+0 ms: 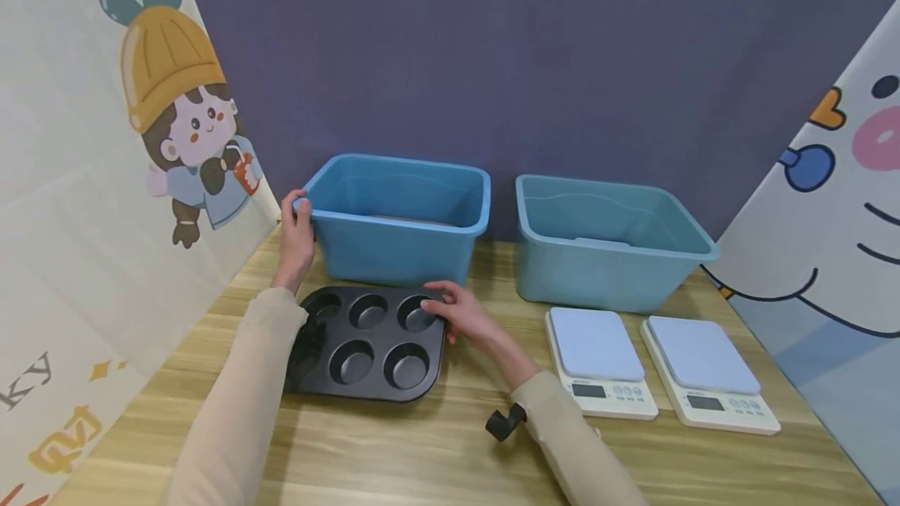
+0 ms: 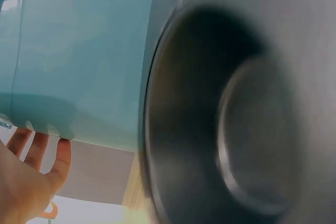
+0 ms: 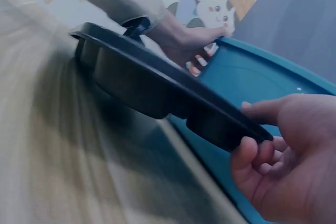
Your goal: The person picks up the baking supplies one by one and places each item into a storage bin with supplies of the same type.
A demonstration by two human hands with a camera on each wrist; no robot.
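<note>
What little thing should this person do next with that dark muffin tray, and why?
I'd probably raise the muffin tray slightly higher with the right hand, toward the open top of the blue bin: that hand pinches the tray's edge, the tray seems tilted above the table, and the bin stands just behind, its corner gripped by the left hand.

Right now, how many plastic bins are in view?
2: the blue bin, touched at one corner by the left hand, and the greenish bin to its right.

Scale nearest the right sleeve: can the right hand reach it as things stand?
Probably not: the right hand pinches the muffin pan, though only table lies between hand and scale.
</note>
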